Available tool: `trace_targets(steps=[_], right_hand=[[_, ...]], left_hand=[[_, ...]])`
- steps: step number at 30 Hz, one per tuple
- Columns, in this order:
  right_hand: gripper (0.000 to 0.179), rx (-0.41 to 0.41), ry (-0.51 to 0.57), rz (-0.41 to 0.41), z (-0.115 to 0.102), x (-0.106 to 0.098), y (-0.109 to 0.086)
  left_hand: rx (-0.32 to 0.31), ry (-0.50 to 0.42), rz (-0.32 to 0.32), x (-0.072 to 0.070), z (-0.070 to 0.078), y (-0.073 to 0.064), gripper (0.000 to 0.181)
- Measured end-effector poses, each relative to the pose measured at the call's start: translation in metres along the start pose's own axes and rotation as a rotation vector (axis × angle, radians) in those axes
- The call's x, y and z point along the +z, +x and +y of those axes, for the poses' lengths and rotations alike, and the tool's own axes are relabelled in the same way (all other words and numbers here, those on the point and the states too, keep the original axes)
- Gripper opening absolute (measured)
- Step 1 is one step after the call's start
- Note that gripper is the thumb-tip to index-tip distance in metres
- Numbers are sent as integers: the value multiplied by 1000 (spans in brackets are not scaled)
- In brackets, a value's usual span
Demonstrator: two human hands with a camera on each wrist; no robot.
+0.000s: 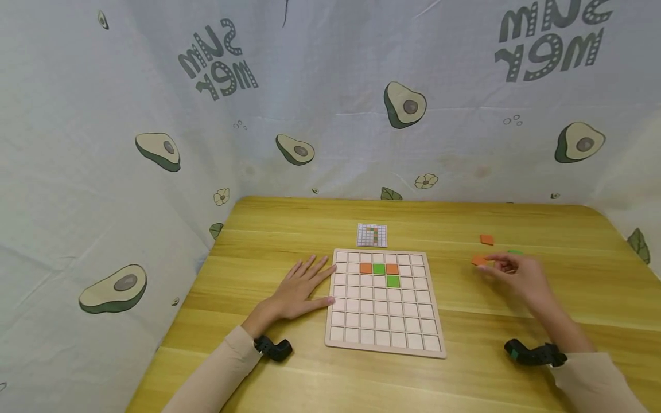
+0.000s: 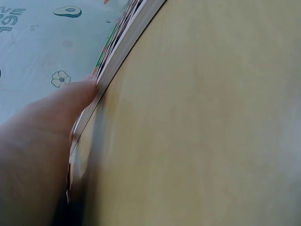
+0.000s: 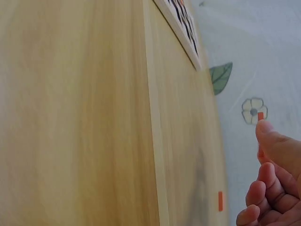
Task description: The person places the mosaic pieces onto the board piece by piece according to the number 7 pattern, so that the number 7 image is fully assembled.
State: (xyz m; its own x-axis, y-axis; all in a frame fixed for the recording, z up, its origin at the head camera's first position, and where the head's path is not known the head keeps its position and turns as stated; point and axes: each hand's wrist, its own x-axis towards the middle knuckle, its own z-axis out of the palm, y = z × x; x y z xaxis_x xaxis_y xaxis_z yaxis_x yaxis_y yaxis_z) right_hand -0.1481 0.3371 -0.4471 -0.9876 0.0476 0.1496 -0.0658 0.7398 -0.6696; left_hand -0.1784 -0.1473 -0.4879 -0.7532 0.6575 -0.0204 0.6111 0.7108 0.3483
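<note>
A pale wooden grid board [image 1: 359,338] lies on the table, with orange tiles [image 1: 366,268] and green tiles [image 1: 393,281] in its upper cells. My left hand [image 1: 298,291] lies flat at the board's left side, fingers spread. Its thumb [image 2: 84,94] touches the edge of the board in the left wrist view. To the right of the board, my right hand [image 1: 518,275] pinches an orange square tile [image 1: 479,260] between thumb and finger. Only a thin orange edge of this tile [image 3: 260,115] shows past the thumb in the right wrist view.
Behind the right hand, a loose orange tile [image 1: 486,239] lies on the wooden table [image 1: 289,367]. A green tile [image 1: 515,252] is partly hidden by that hand. Beyond the board lies a small card printed with a coloured grid [image 1: 372,235]. A patterned cloth [image 1: 341,149] hangs behind the table.
</note>
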Motion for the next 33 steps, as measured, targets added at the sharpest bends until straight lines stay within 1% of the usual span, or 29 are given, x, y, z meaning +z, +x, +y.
trace_targets(steps=[3,8,14,19,26,33], right_hand=[[40,-22,-7,-10,-8,4,-3],[37,-47,11,-33,-21,14,-7],[33,-71,57,-45,-39,27,-11],[30,-89,88,-71,-52,37,-12],[26,-93,132,-120,-68,53,-14],[26,-88,190,-176,-79,70,-15]], left_hand=[[-3,5,-2,0,0,0,76],[-4,-2,-3,-1,1,0,75],[1,-2,0,0,0,0,75],[10,-1,12,1,-1,1,75],[10,0,12,2,-2,1,76],[4,12,10,3,-3,1,76]])
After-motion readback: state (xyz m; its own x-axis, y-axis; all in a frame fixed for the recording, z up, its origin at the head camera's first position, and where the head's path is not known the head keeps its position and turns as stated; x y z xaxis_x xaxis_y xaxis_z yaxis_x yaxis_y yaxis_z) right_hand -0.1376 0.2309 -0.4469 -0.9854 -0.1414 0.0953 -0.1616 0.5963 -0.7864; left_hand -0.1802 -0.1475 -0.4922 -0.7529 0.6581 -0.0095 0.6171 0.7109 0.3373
